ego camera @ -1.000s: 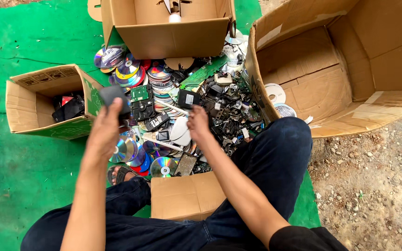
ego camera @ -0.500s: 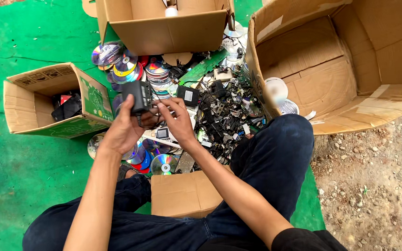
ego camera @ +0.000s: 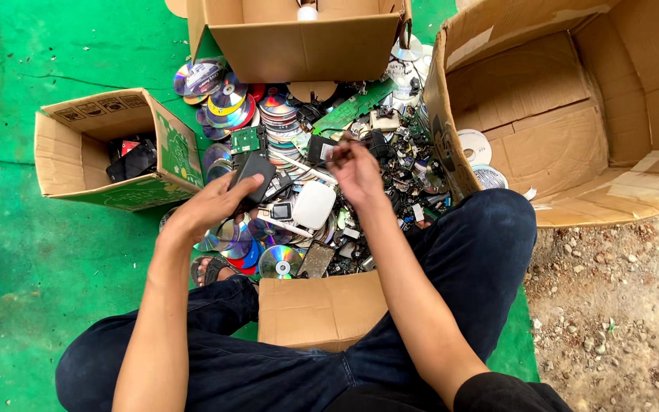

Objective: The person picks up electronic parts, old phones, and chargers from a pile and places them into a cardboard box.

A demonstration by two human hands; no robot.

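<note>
Over the heap of discs (ego camera: pixel 226 98) and scrap electronics between my knees, my left hand (ego camera: pixel 209 210) has its fingers wrapped round a flat black device (ego camera: pixel 252 174), lifted just right of the small cardboard box (ego camera: pixel 62 152). My right hand (ego camera: pixel 356 169) hovers above the pile, fingers curled loosely; whether they pinch anything I cannot tell.

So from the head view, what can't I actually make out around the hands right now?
- Right hand: its fingers curl over whatever it holds, if anything; too small to tell.
- Dark flat device in the left hand: its type is unclear, and the fingers cover its lower end.
- Small box on the left: dark contents sit in shadow.
- Top box: cut off by the frame edge.
</note>
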